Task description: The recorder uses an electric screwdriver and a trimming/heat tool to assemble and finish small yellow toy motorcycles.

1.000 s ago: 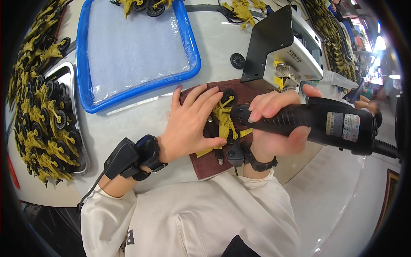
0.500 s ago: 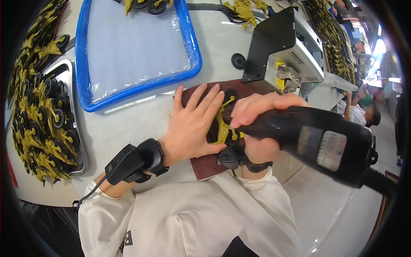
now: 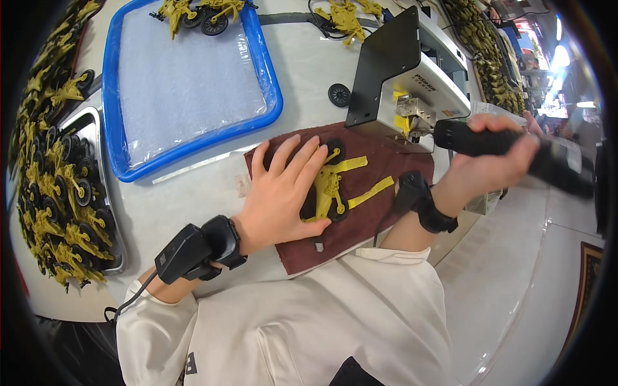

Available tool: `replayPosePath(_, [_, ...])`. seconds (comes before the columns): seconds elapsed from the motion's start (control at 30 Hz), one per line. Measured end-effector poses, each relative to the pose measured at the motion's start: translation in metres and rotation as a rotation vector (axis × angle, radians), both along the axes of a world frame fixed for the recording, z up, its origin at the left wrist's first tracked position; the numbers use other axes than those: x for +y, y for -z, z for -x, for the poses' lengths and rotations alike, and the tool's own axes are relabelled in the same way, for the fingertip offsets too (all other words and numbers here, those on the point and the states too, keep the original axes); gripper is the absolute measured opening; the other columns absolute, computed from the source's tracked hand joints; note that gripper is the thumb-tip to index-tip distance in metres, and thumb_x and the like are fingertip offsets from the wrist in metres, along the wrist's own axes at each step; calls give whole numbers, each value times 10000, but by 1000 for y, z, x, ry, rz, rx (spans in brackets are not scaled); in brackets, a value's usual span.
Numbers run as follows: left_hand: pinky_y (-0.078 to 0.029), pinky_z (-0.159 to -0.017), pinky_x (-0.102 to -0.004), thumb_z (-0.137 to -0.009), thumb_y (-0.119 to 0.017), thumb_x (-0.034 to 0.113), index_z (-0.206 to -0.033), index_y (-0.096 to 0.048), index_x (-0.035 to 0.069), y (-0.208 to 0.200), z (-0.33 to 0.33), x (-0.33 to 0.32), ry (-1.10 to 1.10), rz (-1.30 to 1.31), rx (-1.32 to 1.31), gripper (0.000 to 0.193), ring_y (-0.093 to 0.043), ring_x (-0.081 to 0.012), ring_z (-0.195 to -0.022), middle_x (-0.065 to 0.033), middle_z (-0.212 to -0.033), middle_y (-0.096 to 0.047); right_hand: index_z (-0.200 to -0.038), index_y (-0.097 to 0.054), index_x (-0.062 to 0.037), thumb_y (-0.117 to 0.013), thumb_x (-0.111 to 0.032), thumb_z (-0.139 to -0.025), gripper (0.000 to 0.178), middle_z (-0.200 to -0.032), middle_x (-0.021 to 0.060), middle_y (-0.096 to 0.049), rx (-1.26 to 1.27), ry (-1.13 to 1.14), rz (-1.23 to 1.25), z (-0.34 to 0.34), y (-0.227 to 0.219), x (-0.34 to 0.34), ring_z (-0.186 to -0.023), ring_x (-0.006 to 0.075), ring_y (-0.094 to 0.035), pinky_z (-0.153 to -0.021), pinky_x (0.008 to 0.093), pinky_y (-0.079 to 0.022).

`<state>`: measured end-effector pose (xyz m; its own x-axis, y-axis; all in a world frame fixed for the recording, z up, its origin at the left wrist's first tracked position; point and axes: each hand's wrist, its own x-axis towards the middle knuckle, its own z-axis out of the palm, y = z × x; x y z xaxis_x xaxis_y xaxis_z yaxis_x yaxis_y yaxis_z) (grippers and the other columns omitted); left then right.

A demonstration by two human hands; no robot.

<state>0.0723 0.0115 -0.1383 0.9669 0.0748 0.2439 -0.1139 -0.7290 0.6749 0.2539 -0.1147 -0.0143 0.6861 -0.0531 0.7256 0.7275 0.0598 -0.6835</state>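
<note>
My left hand (image 3: 275,193) lies with its fingers spread over a yellow plastic toy vehicle part (image 3: 329,186) with black wheels, and partly covers it. Two yellow bars stick out of this part to the right. Beneath it is a dark red cloth (image 3: 373,222). My right hand (image 3: 489,157) is wrapped round a black electric screwdriver (image 3: 470,137), whose rear end is blurred. Its tip is at the metal fitting on the front of a white and black screw feeder (image 3: 421,96). A small grey piece lies on the cloth below my left thumb.
Ahead on the left is a blue-rimmed tray (image 3: 273,103) lined with plastic, with yellow assemblies at its far end. A metal tray (image 3: 116,248) at the left is heaped with more. One loose black wheel (image 3: 339,95) lies beside the feeder. Other people are in the far right background.
My right hand has carried the screwdriver away from the yellow part, right and up to the feeder. Two yellow bars now show. My left hand stays on the part.
</note>
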Motion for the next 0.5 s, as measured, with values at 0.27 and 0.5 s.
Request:
replayPosePath(0.27, [-126,-1022,-619,-574,-749,436,-1328,-371,56,2,1,7,-10,-64,92,924,-320,-325,-1278,-126,-1391,-361,-1167,-377,-43,-467,-511,-855,569,-597,80,-500,209,-455,-7,39,19,-12,-451,181,-462,-486,346,-394])
replayPosePath(0.5, [-104,-1031,-621,-568,-756,451,-1361,-343,77,1,1,9,21,-60,116,969,-302,-321,-1302,-106,-1431,-328,-1217,-325,-49,-471,-563,-852,647,-657,82,-511,263,-491,-6,65,44,19,-446,204,-472,-482,356,-408])
